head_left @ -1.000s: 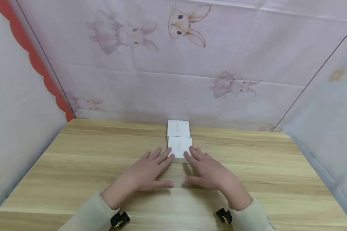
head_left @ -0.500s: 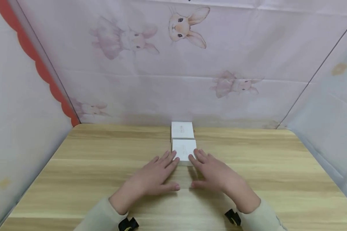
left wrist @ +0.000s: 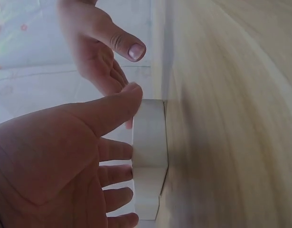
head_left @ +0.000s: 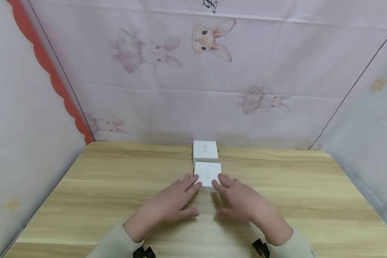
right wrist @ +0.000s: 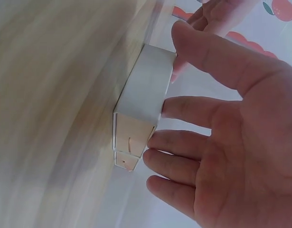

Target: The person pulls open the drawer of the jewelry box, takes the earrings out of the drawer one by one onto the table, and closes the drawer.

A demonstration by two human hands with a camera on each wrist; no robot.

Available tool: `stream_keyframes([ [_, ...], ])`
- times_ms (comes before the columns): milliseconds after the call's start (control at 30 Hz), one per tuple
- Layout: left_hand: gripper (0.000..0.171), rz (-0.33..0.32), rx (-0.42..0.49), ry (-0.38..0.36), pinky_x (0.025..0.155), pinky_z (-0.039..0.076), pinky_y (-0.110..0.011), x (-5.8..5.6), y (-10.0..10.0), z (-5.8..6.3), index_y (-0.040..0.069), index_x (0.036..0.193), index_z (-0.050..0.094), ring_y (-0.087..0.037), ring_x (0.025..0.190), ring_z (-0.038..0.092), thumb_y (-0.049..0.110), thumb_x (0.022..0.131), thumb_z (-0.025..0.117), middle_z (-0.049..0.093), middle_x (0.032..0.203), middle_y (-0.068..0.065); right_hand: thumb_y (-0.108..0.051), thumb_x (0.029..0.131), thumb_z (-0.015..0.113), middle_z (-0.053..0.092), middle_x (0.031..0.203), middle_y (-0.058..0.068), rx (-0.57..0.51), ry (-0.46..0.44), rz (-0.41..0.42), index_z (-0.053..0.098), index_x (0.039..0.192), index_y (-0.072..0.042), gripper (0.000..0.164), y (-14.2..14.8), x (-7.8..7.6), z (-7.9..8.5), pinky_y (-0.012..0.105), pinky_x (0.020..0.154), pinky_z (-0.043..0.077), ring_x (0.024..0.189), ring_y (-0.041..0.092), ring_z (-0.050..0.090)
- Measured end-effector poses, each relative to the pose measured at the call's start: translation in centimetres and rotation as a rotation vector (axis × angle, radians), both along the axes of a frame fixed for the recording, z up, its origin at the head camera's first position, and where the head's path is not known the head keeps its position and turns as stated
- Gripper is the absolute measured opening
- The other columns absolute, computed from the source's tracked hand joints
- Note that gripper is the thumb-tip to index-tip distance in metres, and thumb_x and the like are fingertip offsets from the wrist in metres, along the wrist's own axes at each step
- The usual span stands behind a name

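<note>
Two small flat white boxes with faint print lie in line on the wooden table in the head view. The nearer white box (head_left: 208,170) sits just in front of the farther white box (head_left: 205,149). My left hand (head_left: 172,202) rests straight fingertips on the nearer box's front left part. On its front right part lie the fingertips of my right hand (head_left: 245,200). Both thumbs point inward, apart from the box. The right wrist view shows the nearer box's peach-coloured end (right wrist: 131,135) with a short slit in it; my fingers touch its top edge there.
The wooden table (head_left: 116,168) ends at a pink cloth wall (head_left: 167,107) printed with rabbits, close behind the farther box. Pale cloth walls rise at left (head_left: 29,143) and right (head_left: 374,143). A black strap (head_left: 144,252) sits at my left sleeve, another (head_left: 261,248) at my right.
The nearer box has slid slightly toward me under my fingertips, so the farther box's front side now shows between them. The head view has shifted, lowering the scene in the frame.
</note>
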State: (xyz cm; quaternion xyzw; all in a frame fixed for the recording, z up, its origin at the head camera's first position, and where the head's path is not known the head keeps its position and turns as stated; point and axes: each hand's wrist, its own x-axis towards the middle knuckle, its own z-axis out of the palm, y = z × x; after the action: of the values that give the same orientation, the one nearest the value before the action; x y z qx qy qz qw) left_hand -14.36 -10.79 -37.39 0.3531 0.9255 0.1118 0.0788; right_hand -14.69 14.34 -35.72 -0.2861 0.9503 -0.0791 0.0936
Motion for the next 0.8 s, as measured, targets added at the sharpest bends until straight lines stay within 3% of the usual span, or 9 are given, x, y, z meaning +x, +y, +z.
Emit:
stream_keyframes([
  [200,0.077,-0.011,-0.011,0.044,0.121,0.023,-0.054,0.2,-0.3,-0.4,0.009,0.157,0.030,-0.034,0.153,0.013,0.050,0.098,0.057,0.017,0.166,-0.013,-0.049,0.085,0.075,0.032,0.160,0.017,0.009,0.032,0.014,0.041,0.152,-0.009,0.086,-0.3,0.4,0.0,0.057,0.116,0.033,0.146,0.038,0.033],
  [467,0.077,-0.017,-0.041,0.100,0.120,0.024,-0.054,1.0,-0.3,-0.2,0.007,0.156,0.032,-0.034,0.153,0.014,0.050,0.097,0.057,0.021,0.165,-0.015,-0.050,0.083,0.076,0.037,0.157,0.018,0.034,0.074,0.052,0.045,0.149,-0.006,0.085,-0.7,0.6,0.3,0.055,0.115,0.035,0.142,0.038,0.040],
  [800,0.068,-0.037,-0.044,0.141,0.119,0.028,-0.053,2.1,-0.6,0.0,0.010,0.150,0.043,-0.035,0.151,0.022,0.049,0.097,0.060,0.036,0.158,-0.015,-0.052,0.084,0.075,0.040,0.156,0.015,0.070,0.051,0.051,0.051,0.147,-0.010,0.079,-1.0,1.6,0.7,0.056,0.106,0.045,0.134,0.043,0.049],
])
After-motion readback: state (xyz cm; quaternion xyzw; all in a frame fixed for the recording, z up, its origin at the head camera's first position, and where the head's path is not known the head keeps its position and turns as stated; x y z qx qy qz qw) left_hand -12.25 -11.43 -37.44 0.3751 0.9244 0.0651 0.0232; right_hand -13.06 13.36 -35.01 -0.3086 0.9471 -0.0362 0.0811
